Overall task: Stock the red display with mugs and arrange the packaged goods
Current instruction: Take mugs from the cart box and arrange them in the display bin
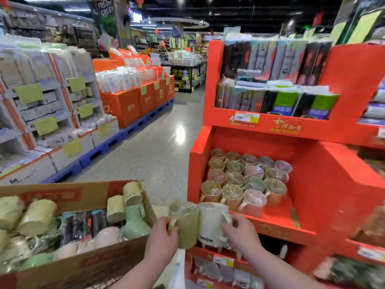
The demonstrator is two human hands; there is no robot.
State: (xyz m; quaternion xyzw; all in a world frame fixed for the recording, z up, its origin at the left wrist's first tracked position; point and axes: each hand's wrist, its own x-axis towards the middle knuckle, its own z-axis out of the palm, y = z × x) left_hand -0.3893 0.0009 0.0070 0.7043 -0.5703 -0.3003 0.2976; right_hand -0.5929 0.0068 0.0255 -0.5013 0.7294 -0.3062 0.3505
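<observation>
Stock in hand: olive-green ceramic mug gripped by left hand, white ceramic mug by right hand; set both upright beside wrapped mug rows in red cardboard display.

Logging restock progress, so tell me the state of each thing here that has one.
Olive-green plastic-wrapped mug: upright, gripped by left hand.
White ceramic "concise" mug: upright, gripped by right hand.
Red cardboard display's mug shelf: partly filled, right side bare.
Brown cardboard box: open, holds mugs and dark packs.
</observation>
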